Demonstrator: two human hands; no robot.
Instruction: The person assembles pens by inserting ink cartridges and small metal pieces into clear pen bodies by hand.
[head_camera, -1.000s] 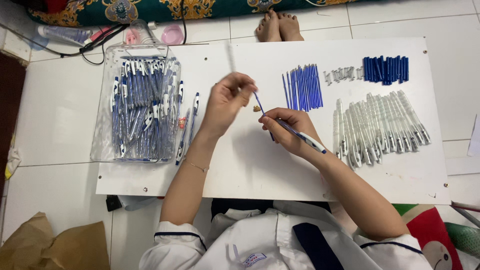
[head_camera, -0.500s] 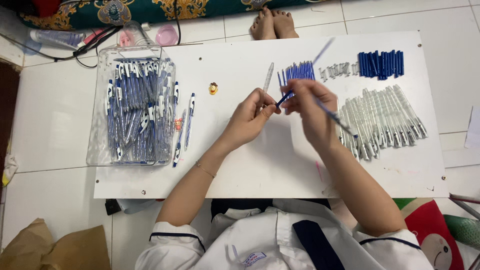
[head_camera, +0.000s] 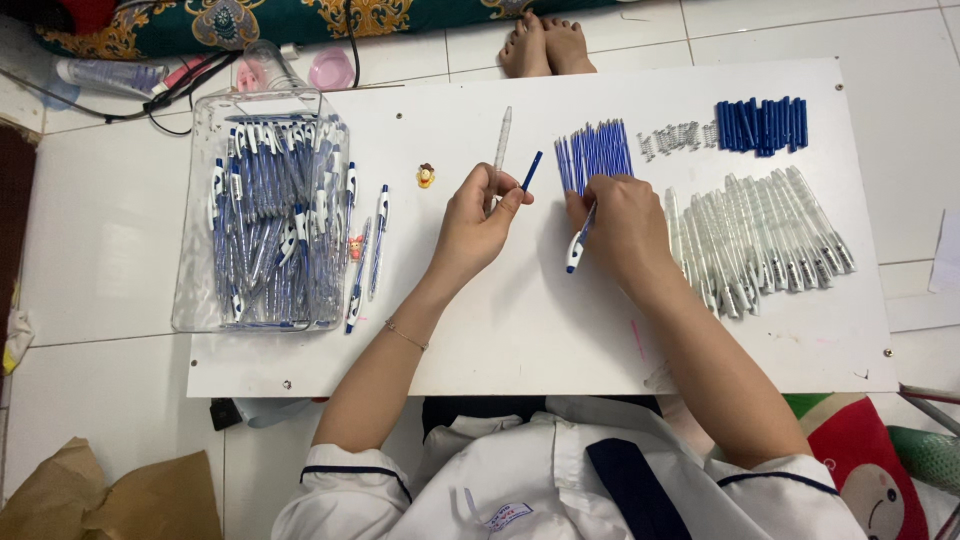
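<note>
- The left hand (head_camera: 475, 225) is raised over the middle of the white worktop (head_camera: 520, 330), fingers curled shut around a short dark blue pen part (head_camera: 531, 170) whose tip sticks up past the thumb.
- A clear pen barrel (head_camera: 502, 140) lies on the worktop just beyond the left hand, pointing away from the person.
- The right hand (head_camera: 620, 225) rests just right of the left hand, fingers closed on a blue and white pen (head_camera: 579, 240) that slants down toward the person; its fingertips touch the near end of a row of blue refills (head_camera: 595, 150).
- Right of the refills lies a small heap of metal springs (head_camera: 675, 138), and beyond it a bunch of dark blue caps (head_camera: 762, 125).
- A wide row of clear barrels (head_camera: 760, 240) lies to the right of the right hand, near it.
- Far left of the left hand stands a clear plastic tub (head_camera: 195, 290) full of finished blue pens, with a few loose pens (head_camera: 365, 250) beside its right wall.
- A small yellow figure (head_camera: 426, 176) sits between the tub and the left hand.
</note>
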